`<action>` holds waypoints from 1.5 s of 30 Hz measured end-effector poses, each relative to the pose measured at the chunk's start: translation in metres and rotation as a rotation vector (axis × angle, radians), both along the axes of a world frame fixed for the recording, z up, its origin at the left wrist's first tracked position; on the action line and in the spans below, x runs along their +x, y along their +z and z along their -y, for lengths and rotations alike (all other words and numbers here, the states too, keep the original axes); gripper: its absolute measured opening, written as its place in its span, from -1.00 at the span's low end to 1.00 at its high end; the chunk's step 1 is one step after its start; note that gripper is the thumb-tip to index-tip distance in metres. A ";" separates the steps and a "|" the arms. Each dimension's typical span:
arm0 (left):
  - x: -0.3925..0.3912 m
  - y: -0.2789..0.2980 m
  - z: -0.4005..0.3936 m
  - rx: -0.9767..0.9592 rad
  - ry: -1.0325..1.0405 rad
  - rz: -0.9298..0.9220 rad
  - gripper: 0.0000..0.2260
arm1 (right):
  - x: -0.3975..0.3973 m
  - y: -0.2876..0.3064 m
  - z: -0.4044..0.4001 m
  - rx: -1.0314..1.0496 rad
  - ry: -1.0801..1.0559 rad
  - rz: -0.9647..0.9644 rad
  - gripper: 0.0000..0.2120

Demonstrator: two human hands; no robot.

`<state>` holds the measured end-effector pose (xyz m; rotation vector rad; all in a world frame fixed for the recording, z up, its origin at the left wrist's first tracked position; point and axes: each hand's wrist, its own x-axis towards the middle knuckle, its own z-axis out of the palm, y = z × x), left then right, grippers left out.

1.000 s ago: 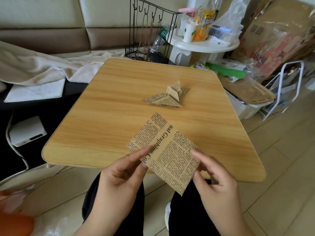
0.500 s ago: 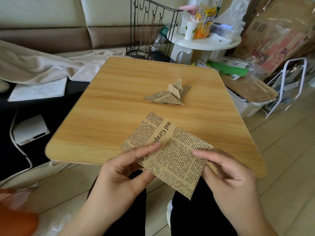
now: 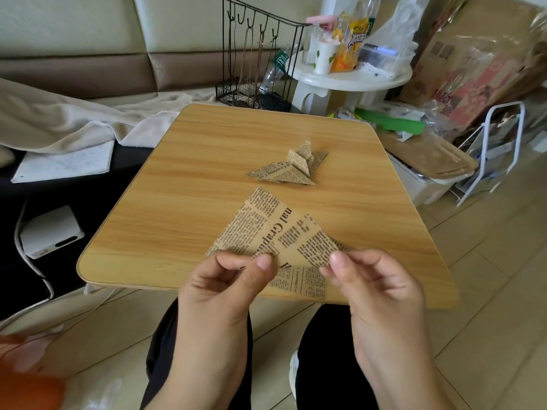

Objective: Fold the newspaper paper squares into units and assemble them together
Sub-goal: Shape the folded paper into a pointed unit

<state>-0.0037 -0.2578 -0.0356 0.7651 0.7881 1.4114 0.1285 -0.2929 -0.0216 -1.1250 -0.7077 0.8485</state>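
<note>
A newspaper paper square (image 3: 268,229) lies at the near edge of the wooden table (image 3: 189,184), its right corner bent up and over toward the middle. My left hand (image 3: 228,288) pinches the square's left corner between thumb and forefinger. My right hand (image 3: 376,282) pinches the lifted right corner. Further back on the table sit several folded newspaper units (image 3: 291,168), joined in a small cluster.
A black wire rack (image 3: 254,63) stands behind the table. A white round side table (image 3: 352,79) with bottles and a cup stands at the back right. A white box (image 3: 48,230) with a cable lies left. Boxes and a white frame (image 3: 491,149) crowd the right.
The square was held flat by both hands; now its right corner is lifted and folded inward, and both hands have closed into pinches. The view has shifted closer to the table.
</note>
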 end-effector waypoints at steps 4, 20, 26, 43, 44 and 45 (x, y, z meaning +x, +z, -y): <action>0.008 0.006 0.002 -0.088 0.104 0.072 -0.81 | -0.006 0.003 -0.006 -0.044 -0.053 -0.053 -0.91; -0.029 0.019 -0.017 -0.109 -0.362 -0.268 -0.30 | 0.012 0.016 -0.006 -0.035 0.076 0.381 -0.72; -0.032 0.040 -0.033 0.221 -0.473 -0.538 -0.54 | 0.013 0.023 -0.002 0.008 0.165 0.485 -0.69; -0.031 0.058 -0.026 0.392 -0.453 -0.845 -0.76 | 0.012 0.033 -0.004 0.052 0.157 0.473 -0.63; -0.031 0.056 -0.025 0.389 -0.424 -0.833 -0.76 | 0.011 0.034 -0.004 0.044 0.149 0.425 -0.61; -0.031 0.054 -0.024 0.390 -0.396 -0.830 -0.77 | 0.010 0.034 -0.003 0.026 0.144 0.361 -0.58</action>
